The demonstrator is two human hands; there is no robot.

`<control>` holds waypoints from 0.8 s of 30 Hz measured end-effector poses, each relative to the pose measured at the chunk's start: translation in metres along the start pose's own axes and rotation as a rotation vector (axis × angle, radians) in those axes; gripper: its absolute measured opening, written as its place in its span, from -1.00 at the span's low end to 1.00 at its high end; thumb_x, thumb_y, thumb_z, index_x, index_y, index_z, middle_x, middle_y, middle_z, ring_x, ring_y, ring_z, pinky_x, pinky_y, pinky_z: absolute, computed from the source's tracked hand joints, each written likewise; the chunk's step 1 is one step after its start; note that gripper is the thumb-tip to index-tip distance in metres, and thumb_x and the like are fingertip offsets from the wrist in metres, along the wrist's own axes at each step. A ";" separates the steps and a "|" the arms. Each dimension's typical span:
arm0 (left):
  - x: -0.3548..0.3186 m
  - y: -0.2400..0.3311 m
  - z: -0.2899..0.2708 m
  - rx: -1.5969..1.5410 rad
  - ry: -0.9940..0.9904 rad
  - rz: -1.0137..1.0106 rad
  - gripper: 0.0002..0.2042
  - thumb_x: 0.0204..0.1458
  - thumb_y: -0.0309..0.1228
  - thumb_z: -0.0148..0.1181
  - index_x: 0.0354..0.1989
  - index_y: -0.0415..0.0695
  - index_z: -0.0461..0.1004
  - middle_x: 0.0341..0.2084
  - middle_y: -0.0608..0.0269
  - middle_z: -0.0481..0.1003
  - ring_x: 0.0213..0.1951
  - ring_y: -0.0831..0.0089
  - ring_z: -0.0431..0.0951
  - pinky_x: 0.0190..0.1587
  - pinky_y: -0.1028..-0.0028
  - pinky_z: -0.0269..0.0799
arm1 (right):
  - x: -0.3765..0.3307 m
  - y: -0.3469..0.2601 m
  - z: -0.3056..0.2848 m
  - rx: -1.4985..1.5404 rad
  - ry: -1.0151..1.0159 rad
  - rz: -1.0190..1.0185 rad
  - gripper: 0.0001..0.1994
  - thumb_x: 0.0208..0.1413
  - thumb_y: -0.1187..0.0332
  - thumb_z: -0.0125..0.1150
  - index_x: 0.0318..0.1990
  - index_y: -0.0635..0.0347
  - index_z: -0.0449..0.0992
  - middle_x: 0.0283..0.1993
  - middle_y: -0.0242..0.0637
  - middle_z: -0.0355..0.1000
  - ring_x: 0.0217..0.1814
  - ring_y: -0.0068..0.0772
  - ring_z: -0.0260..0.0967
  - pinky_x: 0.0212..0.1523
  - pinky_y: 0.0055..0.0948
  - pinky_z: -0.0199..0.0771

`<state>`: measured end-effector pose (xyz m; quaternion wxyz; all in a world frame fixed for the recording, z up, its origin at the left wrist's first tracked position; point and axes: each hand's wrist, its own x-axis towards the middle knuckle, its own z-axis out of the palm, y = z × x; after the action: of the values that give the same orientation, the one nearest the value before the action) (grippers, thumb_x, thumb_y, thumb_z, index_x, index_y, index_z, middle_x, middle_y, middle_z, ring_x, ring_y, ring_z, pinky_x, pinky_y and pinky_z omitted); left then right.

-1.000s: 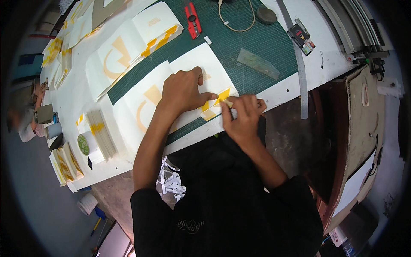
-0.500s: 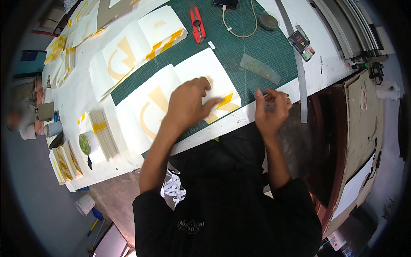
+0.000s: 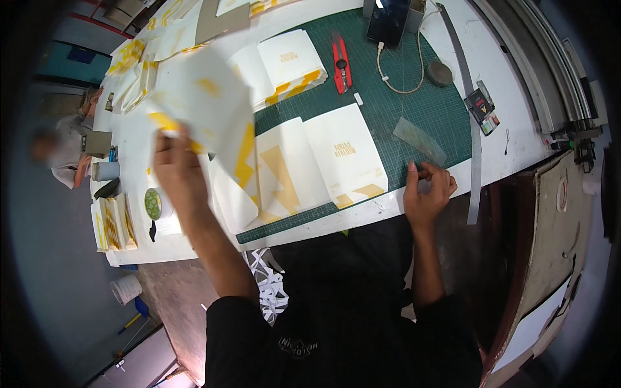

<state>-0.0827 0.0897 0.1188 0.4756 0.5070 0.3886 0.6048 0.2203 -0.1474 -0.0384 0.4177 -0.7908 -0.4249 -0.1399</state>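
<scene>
My left hand [image 3: 176, 161] is raised at the left, closed on a white printed sheet [image 3: 223, 107] with yellow patches, which is lifted and blurred by motion. A second white printed sheet [image 3: 346, 145], creased in the middle and marked with tan shapes, lies on the green cutting mat [image 3: 381, 110]. My right hand [image 3: 429, 194] hovers by the table's front edge, beside this sheet's right end, thumb apart from loosely curled fingers and nothing visible in them. A translucent strip [image 3: 419, 140] lies just beyond it.
Further back are a stack of printed sheets [image 3: 291, 61], a red cutter knife [image 3: 341, 64], a phone [image 3: 388, 22] with a cable and a round grey weight [image 3: 440, 74]. A metal ruler [image 3: 474, 155] overhangs the front edge at right. Another person [image 3: 68, 149] sits at far left.
My left hand has gone left, lifting a printed sheet off the mat and uncovering a similar one. My right hand has stayed by the table edge. The view has shifted slightly.
</scene>
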 end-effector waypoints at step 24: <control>0.061 -0.126 0.102 0.952 -0.795 0.272 -0.60 0.23 -0.17 0.34 0.04 -0.26 0.67 -0.17 -0.13 0.68 -0.13 -0.04 0.70 -0.01 0.13 0.59 | 0.001 -0.007 -0.005 0.030 -0.077 -0.034 -0.85 0.14 0.36 0.47 -0.22 0.19 0.63 -0.39 -0.40 0.50 -0.26 -0.29 0.45 0.07 -0.13 0.21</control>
<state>0.0380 0.1781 0.0325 0.2250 0.8935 0.3408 0.1866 0.2161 -0.1485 -0.0304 0.4103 -0.7820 -0.4561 -0.1100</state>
